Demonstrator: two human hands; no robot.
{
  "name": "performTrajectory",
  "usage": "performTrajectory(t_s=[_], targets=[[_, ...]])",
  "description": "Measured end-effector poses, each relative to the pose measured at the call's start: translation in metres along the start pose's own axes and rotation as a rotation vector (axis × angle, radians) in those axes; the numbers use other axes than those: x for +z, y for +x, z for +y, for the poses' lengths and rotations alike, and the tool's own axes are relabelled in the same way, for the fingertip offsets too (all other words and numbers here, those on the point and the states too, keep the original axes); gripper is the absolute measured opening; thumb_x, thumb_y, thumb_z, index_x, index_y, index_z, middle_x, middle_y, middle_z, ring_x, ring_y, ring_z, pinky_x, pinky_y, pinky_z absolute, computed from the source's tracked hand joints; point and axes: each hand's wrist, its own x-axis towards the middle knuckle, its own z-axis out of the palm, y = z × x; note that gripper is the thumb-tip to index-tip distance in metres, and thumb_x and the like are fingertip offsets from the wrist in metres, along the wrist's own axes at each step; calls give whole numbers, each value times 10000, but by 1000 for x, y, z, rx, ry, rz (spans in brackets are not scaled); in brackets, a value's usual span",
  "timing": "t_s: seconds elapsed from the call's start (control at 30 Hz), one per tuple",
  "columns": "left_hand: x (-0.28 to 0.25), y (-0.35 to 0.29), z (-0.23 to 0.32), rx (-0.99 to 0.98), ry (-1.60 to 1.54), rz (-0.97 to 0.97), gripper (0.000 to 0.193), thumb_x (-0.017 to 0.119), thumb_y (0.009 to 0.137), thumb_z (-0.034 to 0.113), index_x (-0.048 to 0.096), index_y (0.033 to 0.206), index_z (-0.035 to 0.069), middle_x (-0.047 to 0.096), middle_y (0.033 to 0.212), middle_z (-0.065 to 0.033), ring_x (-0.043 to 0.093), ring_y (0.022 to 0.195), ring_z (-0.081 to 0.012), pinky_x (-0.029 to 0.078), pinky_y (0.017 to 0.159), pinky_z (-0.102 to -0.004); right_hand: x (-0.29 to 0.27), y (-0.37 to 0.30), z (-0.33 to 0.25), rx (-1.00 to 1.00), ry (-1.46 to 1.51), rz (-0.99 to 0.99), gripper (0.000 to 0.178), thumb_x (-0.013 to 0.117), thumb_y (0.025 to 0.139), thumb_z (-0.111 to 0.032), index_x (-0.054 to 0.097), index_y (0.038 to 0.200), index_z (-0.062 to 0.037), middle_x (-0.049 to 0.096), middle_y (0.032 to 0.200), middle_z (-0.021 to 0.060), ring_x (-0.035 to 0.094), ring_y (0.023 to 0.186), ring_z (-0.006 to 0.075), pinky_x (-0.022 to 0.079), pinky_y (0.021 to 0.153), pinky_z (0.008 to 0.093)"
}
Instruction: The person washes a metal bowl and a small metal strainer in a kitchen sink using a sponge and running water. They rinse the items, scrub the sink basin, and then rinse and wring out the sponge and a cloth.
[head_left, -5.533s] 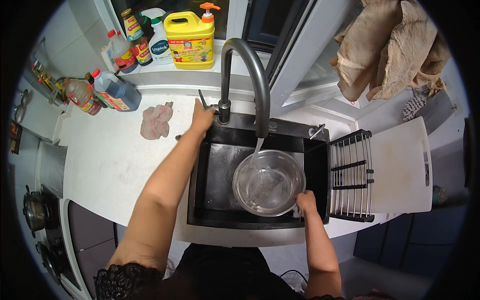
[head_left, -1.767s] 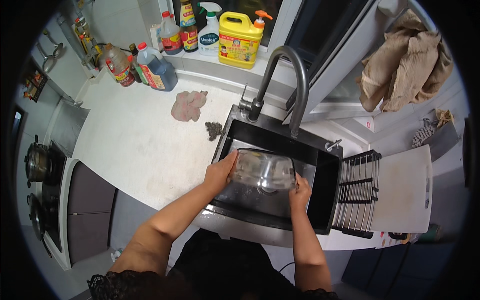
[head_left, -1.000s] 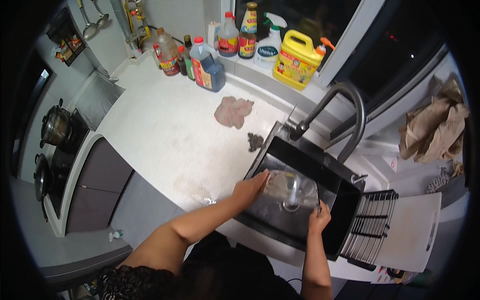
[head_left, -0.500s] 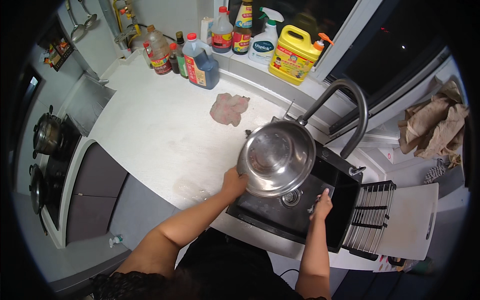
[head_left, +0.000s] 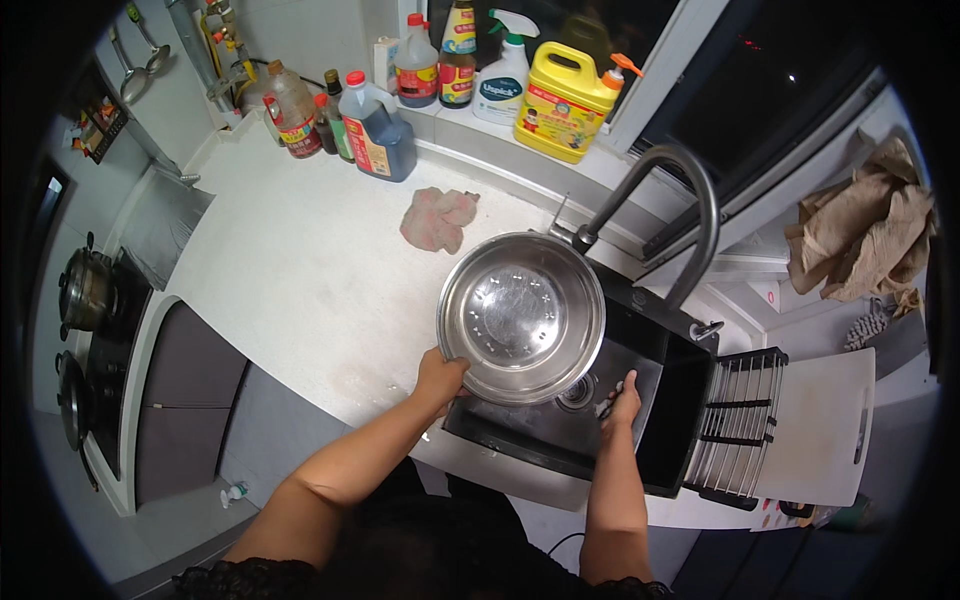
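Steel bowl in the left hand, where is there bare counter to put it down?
The white counter is bare between the pink rag, the stove and the sink. It is crowded by the sauce bottles. The bowl stays in the left hand.

Both forearms bare from abt the elbow down, no sleeves showing on them. Left hand [head_left: 440, 378] & right hand [head_left: 622, 402] bare too: no gloves, no rings or watch that can be made out, wrists plain. Left arm looks broader than the right, w/ the fisheye bend. Dark, near-black garment on the torso, below the black sink [head_left: 672, 420] at the picture's lower edge. By the left upper arm, well below-left of the sink, the garment's edge looks lacy/patterned, black. Fabric detail otherwise too dark to tell.
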Motion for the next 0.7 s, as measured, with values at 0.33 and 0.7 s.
performTrajectory(t_s=[0.33, 0.7], targets=[[-211, 67, 77, -55, -263, 93, 235, 521, 785, 38, 545, 991, -73, 616, 842, -175, 632, 666, -259, 547, 528, -359, 126, -41, -1, -477, -425, -377, 228, 552, 859, -108, 589, 1069, -28, 614, 909, 46, 544, 807, 114, 444, 698, 268], [-292, 139, 104, -80, -427, 230, 177, 499, 808, 48, 518, 935, -74, 602, 784, -159, 614, 607, -230, 527, 500, -307, 390, -195, 62, 215, 86, -814, 199, 577, 853, -93, 573, 1042, -30, 633, 939, 60, 610, 813, 177, 501, 723, 317]])
